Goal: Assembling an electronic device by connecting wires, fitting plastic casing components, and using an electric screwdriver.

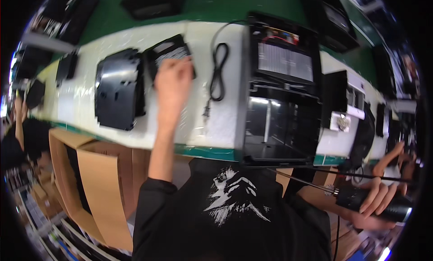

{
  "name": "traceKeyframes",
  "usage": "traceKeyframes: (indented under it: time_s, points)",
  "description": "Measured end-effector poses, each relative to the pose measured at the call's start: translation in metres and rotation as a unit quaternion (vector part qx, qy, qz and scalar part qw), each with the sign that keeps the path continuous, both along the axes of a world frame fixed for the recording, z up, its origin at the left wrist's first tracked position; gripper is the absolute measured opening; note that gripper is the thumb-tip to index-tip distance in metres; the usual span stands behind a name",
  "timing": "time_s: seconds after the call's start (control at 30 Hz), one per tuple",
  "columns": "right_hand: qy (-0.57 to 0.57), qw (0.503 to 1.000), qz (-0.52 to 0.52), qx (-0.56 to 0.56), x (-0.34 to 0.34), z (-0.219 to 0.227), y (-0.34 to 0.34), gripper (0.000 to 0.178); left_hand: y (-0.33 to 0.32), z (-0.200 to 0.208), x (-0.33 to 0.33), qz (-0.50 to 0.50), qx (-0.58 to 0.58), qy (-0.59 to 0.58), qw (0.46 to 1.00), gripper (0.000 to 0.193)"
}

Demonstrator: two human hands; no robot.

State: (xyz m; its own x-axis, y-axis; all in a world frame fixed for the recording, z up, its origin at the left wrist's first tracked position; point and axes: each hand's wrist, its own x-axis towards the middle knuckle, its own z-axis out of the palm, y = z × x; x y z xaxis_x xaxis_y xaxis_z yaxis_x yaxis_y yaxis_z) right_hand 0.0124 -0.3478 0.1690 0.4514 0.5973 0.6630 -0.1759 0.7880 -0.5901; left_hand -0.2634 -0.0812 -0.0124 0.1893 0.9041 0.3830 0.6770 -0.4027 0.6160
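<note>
My left hand [173, 78] is over a black tray [194, 73] with a heap of small silvery pieces [168, 55] in it, perhaps screws. Its fingers are drawn together and blurred; anything between them is hidden. At the far right, my right hand [381, 198] wraps round a black electric screwdriver [349, 198], its long thin shaft pointing left toward the bench edge. Between the hands, an opened black case [282, 130] lies on the bench. A metal box and coloured wires [282, 36] show in its far half.
Black panels [118, 87] are stacked left of the tray. A coiled black power cord [218, 73] lies beside the case. An open cardboard box [99, 189] stands below the bench's near edge. Another person's arm [19, 119] shows at far left. Black cases [151, 4] stand across the bench.
</note>
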Motion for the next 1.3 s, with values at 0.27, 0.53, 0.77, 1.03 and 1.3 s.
traceKeyframes:
  time_s: [0.27, 0.53, 0.77, 1.03, 1.3]
  points:
    - [0.009, 0.940, -0.233, -0.251, 0.059, -0.029, -0.049, 0.066, 0.039, -0.018, -0.029, 0.023, -0.048, 0.218, 0.975, 0.028]
    - [-0.013, 0.719, -0.529, -0.450, 0.161, -0.133, -0.052, 0.041, -0.013, 0.010, 0.020, -0.077, -0.012, -0.003, 0.997, 0.027]
    - [-0.043, 0.675, -0.509, -0.533, 0.251, -0.229, -0.060, 0.048, -0.062, -0.019, 0.040, -0.168, -0.119, 0.041, 0.978, 0.058]
    - [-0.176, 0.564, -0.553, -0.587, 0.292, -0.290, -0.069, 0.056, -0.063, -0.041, 0.040, -0.110, -0.027, 0.071, 0.991, 0.060]
    - [-0.306, 0.451, -0.535, -0.645, 0.249, -0.260, -0.061, 0.047, -0.065, -0.057, 0.028, -0.067, -0.014, 0.076, 0.995, 0.054]
